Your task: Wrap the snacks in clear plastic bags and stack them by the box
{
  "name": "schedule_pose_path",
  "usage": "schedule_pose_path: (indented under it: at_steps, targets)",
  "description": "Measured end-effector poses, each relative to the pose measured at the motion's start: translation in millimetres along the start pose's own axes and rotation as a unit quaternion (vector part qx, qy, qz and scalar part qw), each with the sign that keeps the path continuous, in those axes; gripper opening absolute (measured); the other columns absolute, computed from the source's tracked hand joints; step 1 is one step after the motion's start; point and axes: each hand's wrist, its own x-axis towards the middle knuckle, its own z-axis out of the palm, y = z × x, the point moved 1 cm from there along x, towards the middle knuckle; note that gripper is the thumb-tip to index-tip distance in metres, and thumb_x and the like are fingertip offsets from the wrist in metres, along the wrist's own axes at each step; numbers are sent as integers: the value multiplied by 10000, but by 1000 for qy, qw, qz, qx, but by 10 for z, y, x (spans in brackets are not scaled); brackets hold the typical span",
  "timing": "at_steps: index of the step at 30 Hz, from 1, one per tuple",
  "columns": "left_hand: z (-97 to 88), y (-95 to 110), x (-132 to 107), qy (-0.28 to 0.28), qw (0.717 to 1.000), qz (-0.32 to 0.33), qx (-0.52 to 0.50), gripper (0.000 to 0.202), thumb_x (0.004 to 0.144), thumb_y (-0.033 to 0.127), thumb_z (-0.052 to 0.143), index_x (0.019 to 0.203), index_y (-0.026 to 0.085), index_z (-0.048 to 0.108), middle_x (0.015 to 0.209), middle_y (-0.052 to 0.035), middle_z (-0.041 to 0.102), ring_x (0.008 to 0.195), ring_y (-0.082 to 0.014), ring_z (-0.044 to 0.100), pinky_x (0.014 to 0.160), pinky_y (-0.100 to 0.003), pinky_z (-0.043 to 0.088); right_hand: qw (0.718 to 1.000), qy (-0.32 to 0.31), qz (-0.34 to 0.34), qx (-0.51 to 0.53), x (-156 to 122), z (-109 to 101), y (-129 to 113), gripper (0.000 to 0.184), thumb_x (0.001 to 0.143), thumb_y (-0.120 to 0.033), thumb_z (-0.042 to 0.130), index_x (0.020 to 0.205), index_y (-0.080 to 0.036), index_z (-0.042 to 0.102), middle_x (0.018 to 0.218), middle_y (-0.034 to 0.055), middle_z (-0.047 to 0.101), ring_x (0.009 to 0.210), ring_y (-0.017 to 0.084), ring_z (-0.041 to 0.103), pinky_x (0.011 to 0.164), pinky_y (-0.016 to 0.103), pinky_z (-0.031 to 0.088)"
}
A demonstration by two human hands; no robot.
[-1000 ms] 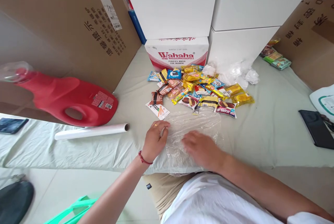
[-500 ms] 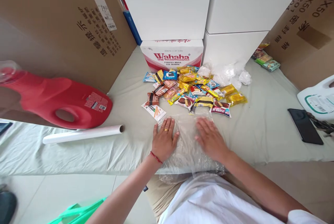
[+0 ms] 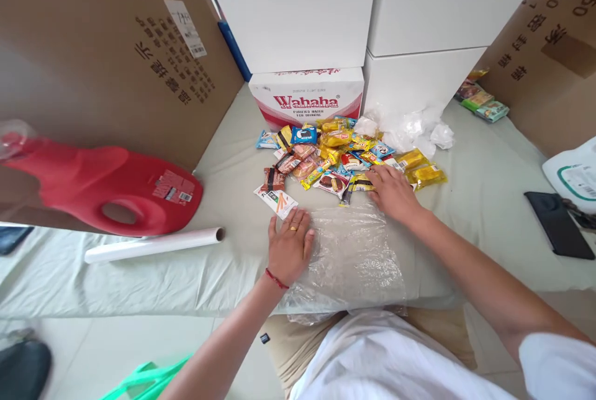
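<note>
A sheet of clear plastic film [image 3: 354,257] lies on the cloth-covered table in front of me, its near end hanging over the edge. My left hand [image 3: 289,243] rests flat on its left side, fingers stretched out, close to a white snack packet [image 3: 278,202]. My right hand [image 3: 393,195] reaches to the front right of a pile of wrapped snacks [image 3: 333,151]. Its fingers are over a yellow-and-black packet [image 3: 359,184]; whether they grip anything is hidden. A dark red-and-white cake packet [image 3: 331,182] lies just left of that hand.
A white Wahaha box [image 3: 307,102] stands behind the pile. Crumpled clear plastic [image 3: 414,130] lies behind right. Leftward are a red jug [image 3: 116,186] and a white roll [image 3: 153,246]; rightward, a phone [image 3: 557,225] and a white bottle [image 3: 575,173]. Cardboard sheets flank both sides.
My right hand has lifted off the plastic film and moved forward to the snack pile. The left hand stays on the film with little movement.
</note>
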Motion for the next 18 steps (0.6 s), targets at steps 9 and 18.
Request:
schedule_pose_path:
  at_steps: [9, 18]
  targets:
    - [170, -72, 22, -32, 999, 10, -6, 533, 1066, 395, 308, 1579, 269, 386, 1634, -72, 397, 1510, -267, 377, 1263, -593, 101, 984, 77, 102, 128, -321, -92, 374, 447, 918, -428, 653, 1313, -218, 659, 1253, 137, 681, 1201, 348, 559, 1037, 519, 450]
    - [126, 44, 130, -31, 999, -14, -20, 533, 1077, 407, 275, 1574, 249, 390, 1640, -81, 379, 1523, -262, 359, 1258, -623, 118, 956, -4, -145, 253, -645, 80, -731, 457, 967, -347, 631, 1406, -239, 563, 1300, 123, 654, 1337, 313, 510, 1141, 549, 424]
